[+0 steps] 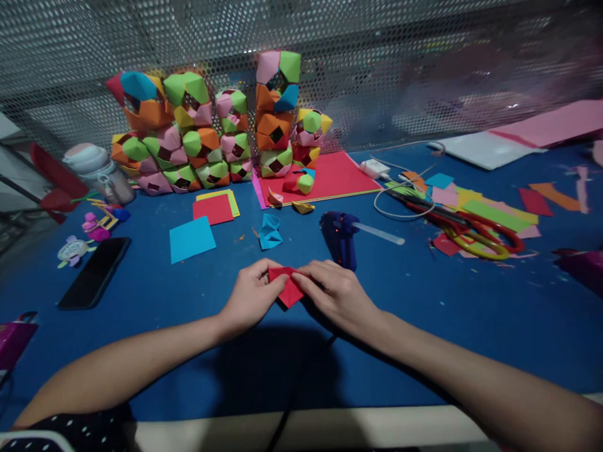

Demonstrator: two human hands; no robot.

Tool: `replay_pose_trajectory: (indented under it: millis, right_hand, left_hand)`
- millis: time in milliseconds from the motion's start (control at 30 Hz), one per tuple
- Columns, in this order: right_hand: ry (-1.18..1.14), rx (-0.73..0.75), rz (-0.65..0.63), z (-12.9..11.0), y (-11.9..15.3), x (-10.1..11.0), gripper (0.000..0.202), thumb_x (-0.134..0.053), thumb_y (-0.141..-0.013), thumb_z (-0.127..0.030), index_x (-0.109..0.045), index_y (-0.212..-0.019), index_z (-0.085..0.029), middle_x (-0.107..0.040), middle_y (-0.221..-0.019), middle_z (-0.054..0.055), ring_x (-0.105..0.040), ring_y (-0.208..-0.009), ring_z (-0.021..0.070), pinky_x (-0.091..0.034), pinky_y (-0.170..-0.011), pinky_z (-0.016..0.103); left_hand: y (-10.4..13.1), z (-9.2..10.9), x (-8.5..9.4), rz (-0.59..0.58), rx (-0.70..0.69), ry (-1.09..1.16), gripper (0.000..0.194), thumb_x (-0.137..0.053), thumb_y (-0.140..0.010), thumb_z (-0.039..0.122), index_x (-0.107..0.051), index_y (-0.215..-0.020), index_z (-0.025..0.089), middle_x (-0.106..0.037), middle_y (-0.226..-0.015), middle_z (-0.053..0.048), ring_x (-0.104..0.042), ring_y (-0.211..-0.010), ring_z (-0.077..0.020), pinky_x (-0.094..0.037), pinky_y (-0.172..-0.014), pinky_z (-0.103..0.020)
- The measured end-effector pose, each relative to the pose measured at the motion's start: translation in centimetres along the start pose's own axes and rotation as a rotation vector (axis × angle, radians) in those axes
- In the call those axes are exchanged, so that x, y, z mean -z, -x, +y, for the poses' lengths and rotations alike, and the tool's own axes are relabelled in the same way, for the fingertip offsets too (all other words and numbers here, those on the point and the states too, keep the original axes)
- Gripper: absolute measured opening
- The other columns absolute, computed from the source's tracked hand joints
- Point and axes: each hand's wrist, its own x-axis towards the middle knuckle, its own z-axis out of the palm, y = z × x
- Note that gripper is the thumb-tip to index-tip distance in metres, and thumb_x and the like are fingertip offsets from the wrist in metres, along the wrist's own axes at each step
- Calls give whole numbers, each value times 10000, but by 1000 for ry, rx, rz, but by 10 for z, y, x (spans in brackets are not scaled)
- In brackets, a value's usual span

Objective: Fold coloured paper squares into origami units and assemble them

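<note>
A small folded piece of red paper (pixel 292 294) is pinched between my two hands, just above the blue table. My left hand (pixel 254 292) grips its left edge with thumb and fingers. On the other side, my right hand (pixel 336 289) presses the thumb and index finger onto its right edge. Beyond my hands lies a folded blue paper piece (pixel 270 232). A blue glue gun (pixel 343 235) with a clear glue stick rests close to my right hand. Flat squares of blue paper (pixel 192 240) and red paper (pixel 213 208) lie ahead to the left.
Stacked colourful paper shapes (pixel 202 147) stand against the perforated metal panel (pixel 377 69). Scissors (pixel 475 232) lie on paper scraps (pixel 499 213) at right, by a white cable (pixel 400 213). A phone (pixel 95 273), toy turtle (pixel 73 251) and jar (pixel 101 172) sit left.
</note>
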Motion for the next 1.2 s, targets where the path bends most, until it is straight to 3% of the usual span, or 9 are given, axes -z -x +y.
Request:
replay_pose_trajectory:
  millis: [167, 300, 400, 567, 933, 1200]
  right_hand:
    - [-39, -80, 68, -2, -2, 2, 140, -517, -867, -245, -634, -825, -180, -652, -731, 42, -579, -659, 154, -432, -622, 286]
    - [-4, -39, 82, -2, -2, 3, 159, -510, -870, -208, -616, -755, -179, -641, -679, 27, -562, -620, 141, -406, -607, 283]
    - [3, -21, 72, -2, -1, 3, 167, -504, -881, -214, -616, -765, -171, -635, -677, 28, -552, -615, 139, -399, -618, 290]
    - [-47, -36, 72, -3, -2, 2, 128, -523, -871, -247, -614, -845, -162, -630, -739, 56, -557, -667, 155, -423, -632, 298]
    - [-206, -150, 87, -1, -3, -4, 78, -543, -846, -230, -569, -795, -178, -559, -688, -3, -515, -611, 113, -420, -578, 238]
    - [-204, -118, 83, -2, -3, -2, 133, -514, -864, -204, -594, -761, -179, -579, -696, 7, -541, -641, 123, -416, -600, 245]
  left_hand:
    - [0, -1, 0, 54, -47, -12, 147, -619, -751, 267, -582, -830, 149, -610, -743, 15, -565, -672, -99, -439, -614, -199]
    - [0, 2, 1, 13, -93, -147, 164, -625, -738, 237, -627, -881, 157, -645, -840, -7, -586, -746, -120, -459, -670, -214]
    - [0, 4, 1, 27, -89, -203, 124, -611, -755, 251, -638, -824, 152, -644, -792, -3, -583, -718, -121, -454, -649, -213]
    - [1, 6, 1, 61, -48, -162, 137, -619, -756, 274, -626, -811, 148, -625, -744, 5, -565, -674, -116, -441, -612, -214]
    - [-3, 2, 3, 121, -25, -133, 116, -611, -747, 252, -590, -800, 151, -599, -725, 25, -541, -666, -100, -415, -618, -199]
    - [-1, 1, 2, 25, -87, -260, 90, -573, -760, 219, -604, -805, 147, -623, -747, 12, -570, -692, -111, -444, -640, -206]
